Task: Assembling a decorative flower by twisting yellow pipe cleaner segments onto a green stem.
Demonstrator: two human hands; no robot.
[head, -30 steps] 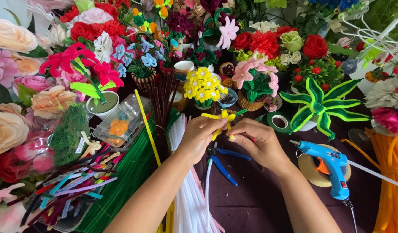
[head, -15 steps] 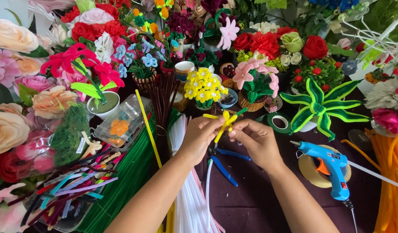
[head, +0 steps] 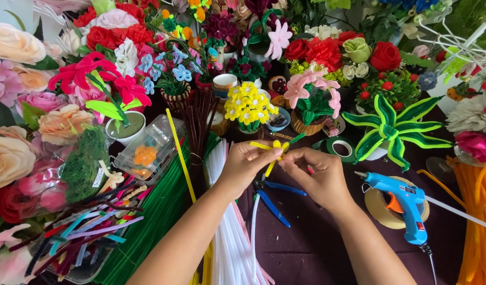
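My left hand and my right hand meet at the middle of the table, both pinching a small yellow pipe-cleaner flower with short petals and a thin stem. The fingertips of both hands touch the flower from either side. Just below the hands lie blue-handled pliers on the dark tablecloth. A long loose yellow pipe cleaner lies slanted to the left of my left hand.
White pipe cleaners and green ones lie in bundles under my left arm. A blue glue gun rests on a tape roll at right. Orange pipe cleaners are far right. Potted handmade flowers, including a yellow one, crowd the back.
My fingers have shifted slightly on the yellow flower, turning it a little. Both hands stay in the same place.
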